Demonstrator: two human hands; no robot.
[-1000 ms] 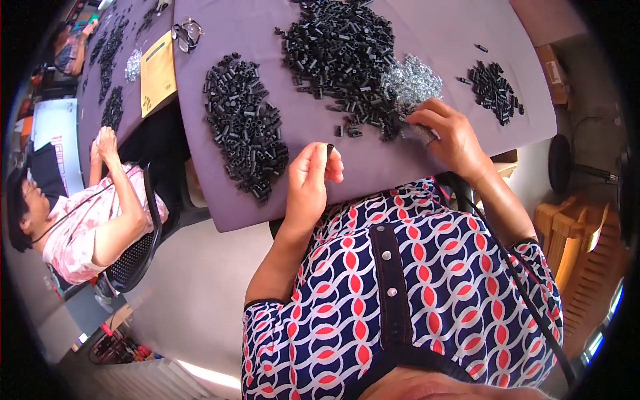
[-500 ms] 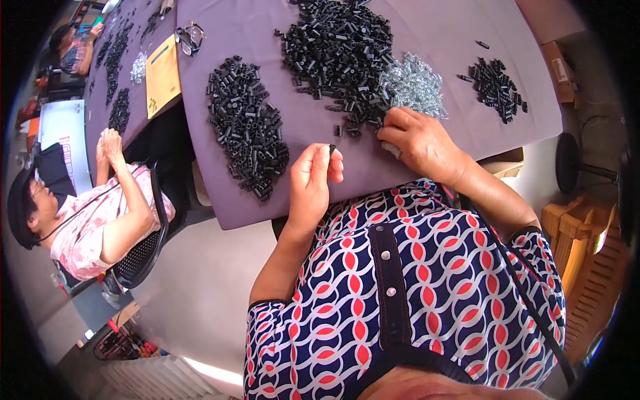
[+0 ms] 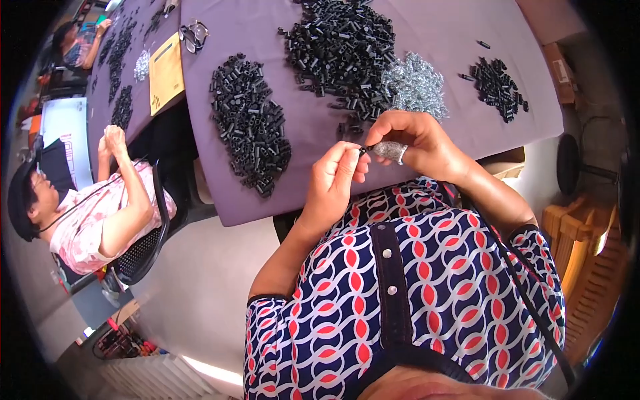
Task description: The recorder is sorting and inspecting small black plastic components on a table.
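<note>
Black part pinched in the left hand; right hand curls fingertips to it, grip unclear, near the silver pile.

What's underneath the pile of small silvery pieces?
Purple tabletop shows beside the silvery pile; short black tubes meet its left edge. What lies directly beneath is covered.

Eyeglasses near a yellow envelope, a seated co-worker in a pink-patterned shirt, a black chair

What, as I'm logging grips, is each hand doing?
Left hand: closed, holding a small black piece.
Right hand: at that piece; whether it grips, cannot tell.
</note>
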